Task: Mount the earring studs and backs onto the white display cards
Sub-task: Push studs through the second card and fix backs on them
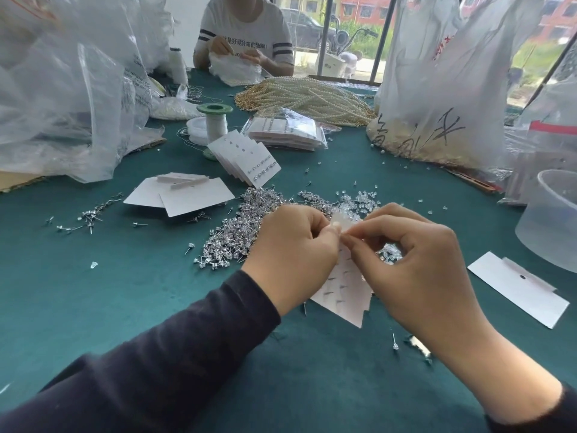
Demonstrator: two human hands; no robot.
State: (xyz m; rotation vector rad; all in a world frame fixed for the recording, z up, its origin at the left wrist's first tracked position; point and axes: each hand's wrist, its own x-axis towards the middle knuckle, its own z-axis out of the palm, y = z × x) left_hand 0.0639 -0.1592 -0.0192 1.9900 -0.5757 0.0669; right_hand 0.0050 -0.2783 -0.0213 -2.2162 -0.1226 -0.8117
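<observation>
My left hand (293, 254) grips a white display card (343, 292) by its left edge, its back toward me with several stud posts poking through. My right hand (415, 264) pinches something tiny at the card's upper part, right against my left thumb; the piece itself is hidden by my fingertips. A heap of silver earring studs (237, 226) lies on the green table just behind my left hand. Clear plastic backs (359, 198) are scattered behind both hands.
Blank cards (184, 195) lie left of the studs and one card (518, 289) lies at right. Filled cards (246, 160) are fanned further back near a thread spool (216, 120). Pearl strands (306, 98), plastic bags (62, 89), a clear tub (552, 220) and another person (243, 35) surround the table.
</observation>
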